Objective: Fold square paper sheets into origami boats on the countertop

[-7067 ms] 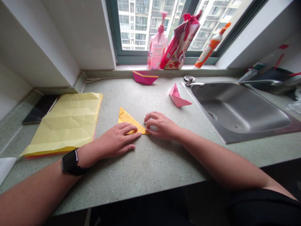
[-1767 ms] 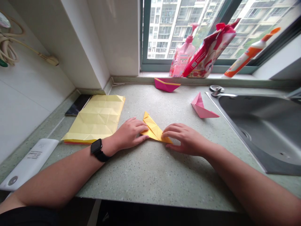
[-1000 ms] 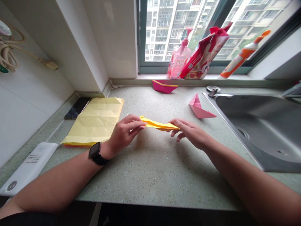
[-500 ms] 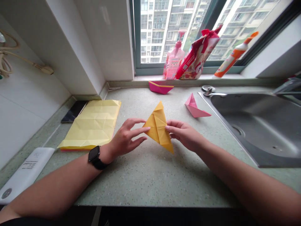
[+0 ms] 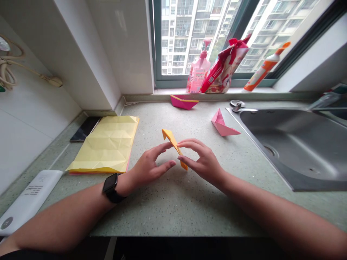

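A yellow-orange folded paper stands on edge above the counter, seen nearly edge-on, with a small flap bent over at its far tip. My right hand pinches it near the middle between thumb and fingers. On the other side, my left hand has its fingertips at the paper's left face, while its thumb is held apart from them. That wrist wears a black watch. Beyond my hands sit a magenta paper boat and a pink folded paper shape with a raised point.
At left lies a stack of creased yellow paper, partly over a dark phone. Nearer is a white flat device. A steel sink is on the right. Along the sill stand a pump bottle, a red bag and an orange-white bottle.
The folded paper has turned from showing its broad face to nearly edge-on. My right hand has moved left and now pinches it; my left hand stays close by.
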`<state>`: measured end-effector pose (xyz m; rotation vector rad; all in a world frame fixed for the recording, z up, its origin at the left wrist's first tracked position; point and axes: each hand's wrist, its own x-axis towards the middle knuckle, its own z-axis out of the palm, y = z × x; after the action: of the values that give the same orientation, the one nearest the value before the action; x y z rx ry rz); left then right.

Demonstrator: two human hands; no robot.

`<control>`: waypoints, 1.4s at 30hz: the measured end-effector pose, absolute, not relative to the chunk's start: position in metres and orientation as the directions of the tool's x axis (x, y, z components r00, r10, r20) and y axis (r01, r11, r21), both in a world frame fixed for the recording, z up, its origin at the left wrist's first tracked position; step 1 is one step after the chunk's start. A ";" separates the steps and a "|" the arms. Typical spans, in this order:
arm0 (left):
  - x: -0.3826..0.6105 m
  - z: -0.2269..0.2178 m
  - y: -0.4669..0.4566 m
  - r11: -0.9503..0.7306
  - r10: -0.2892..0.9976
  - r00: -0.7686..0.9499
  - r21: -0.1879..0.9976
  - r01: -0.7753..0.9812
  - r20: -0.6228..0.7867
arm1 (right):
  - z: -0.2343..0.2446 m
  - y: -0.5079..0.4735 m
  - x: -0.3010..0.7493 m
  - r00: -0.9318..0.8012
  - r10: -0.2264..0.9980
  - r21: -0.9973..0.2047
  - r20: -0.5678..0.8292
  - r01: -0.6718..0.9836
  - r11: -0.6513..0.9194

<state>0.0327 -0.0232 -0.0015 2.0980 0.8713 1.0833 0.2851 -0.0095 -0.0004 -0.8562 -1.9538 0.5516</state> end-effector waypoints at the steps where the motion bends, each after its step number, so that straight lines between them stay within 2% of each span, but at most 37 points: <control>1: 0.034 -0.001 -0.023 -0.558 0.794 0.438 0.793 0.245 0.422 | -0.002 -0.008 0.284 -0.358 0.746 -0.664 0.562 0.344 0.664; 7: 0.041 -0.002 -0.021 -0.412 0.851 0.400 0.905 0.105 0.341 | -0.004 -0.007 0.279 -0.377 0.760 -0.716 0.530 0.282 0.639; 15: 0.042 -0.006 -0.019 -0.429 0.874 0.312 0.892 0.141 0.372 | 0.000 -0.010 0.277 -0.403 0.751 -0.721 0.523 0.261 0.642; 24: 0.042 0.004 -0.021 -0.452 0.862 0.341 0.872 0.189 0.374 | -0.005 -0.014 0.274 -0.334 0.807 -0.800 0.486 0.200 0.565; 29: 0.041 0.002 -0.021 -0.481 0.858 0.331 0.840 0.253 0.392 | -0.007 -0.017 0.271 -0.320 0.798 -0.749 0.510 0.291 0.596; 35: 0.041 -0.002 -0.019 -0.461 0.876 0.326 0.817 0.347 0.356 | -0.009 -0.017 0.266 -0.374 0.724 -0.634 0.580 0.351 0.689; 42: 0.042 -0.004 -0.015 -0.479 0.875 0.323 0.744 0.465 0.361 | -0.012 -0.014 0.270 -0.345 0.764 -0.597 0.546 0.480 0.643</control>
<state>0.0417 -0.0152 -0.0043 2.0766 1.1770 1.0409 0.2697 -0.0136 -0.0116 -0.9704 -2.0104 0.4222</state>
